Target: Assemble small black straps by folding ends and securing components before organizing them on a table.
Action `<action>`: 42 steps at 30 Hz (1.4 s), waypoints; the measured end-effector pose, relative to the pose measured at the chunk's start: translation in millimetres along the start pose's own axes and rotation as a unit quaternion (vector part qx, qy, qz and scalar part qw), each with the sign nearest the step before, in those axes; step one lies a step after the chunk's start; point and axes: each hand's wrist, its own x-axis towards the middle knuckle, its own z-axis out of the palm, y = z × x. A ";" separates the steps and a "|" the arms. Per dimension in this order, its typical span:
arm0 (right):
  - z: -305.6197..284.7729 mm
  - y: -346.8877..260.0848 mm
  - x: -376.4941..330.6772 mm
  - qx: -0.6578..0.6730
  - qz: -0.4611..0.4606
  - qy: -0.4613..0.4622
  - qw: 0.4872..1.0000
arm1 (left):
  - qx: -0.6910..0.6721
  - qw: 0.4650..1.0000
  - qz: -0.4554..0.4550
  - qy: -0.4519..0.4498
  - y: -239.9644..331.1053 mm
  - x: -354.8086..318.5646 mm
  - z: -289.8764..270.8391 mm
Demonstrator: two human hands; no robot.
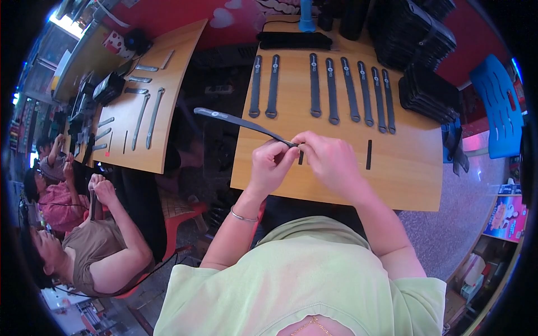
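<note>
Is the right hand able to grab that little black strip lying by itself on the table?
Probably yes. The small black strip lies alone on the wooden table, just right of the right hand, with nothing between them. But that hand and the left hand are both pinching the long dark strap.

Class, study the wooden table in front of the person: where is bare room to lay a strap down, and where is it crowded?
Bare wood lies on the table along its near right part, between the small black strip, the right hand and the near edge. A narrower gap sits left of the strap row. The far edge and right corner are crowded by black stacks.
</note>
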 end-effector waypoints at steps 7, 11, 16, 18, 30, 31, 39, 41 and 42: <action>-24.4 6.5 5.6 0.045 0.036 -0.126 0.990 | -0.019 0.992 -0.033 -0.118 8.7 -5.6 -20.3; -32.5 3.9 3.6 0.045 0.048 -0.197 0.978 | -0.096 0.972 -0.080 -0.200 9.3 -9.4 -31.2; -42.2 -2.6 -8.5 0.102 0.041 -0.187 0.976 | -0.222 0.963 -0.079 -0.133 17.4 -16.5 -20.0; -47.5 -3.0 -14.9 0.151 0.041 -0.142 0.978 | -0.226 0.967 -0.069 -0.096 22.8 -16.1 -16.3; -6.8 11.6 -25.5 0.468 0.079 0.024 0.880 | -0.255 0.954 -0.044 -0.148 38.4 -6.1 0.1; -8.1 10.6 -22.8 0.468 0.078 0.023 0.880 | -0.255 0.955 -0.043 -0.147 39.2 -6.3 0.8; -44.0 22.4 14.2 0.347 0.061 0.099 0.931 | -0.152 0.959 0.009 -0.240 40.1 -9.8 -15.0; -69.1 23.1 20.0 0.341 0.069 0.091 0.933 | -0.155 0.956 -0.001 -0.250 38.8 -18.8 -21.1; -75.7 20.0 20.6 0.313 0.018 0.049 0.948 | -0.158 0.948 -0.027 -0.276 40.0 -19.5 -24.1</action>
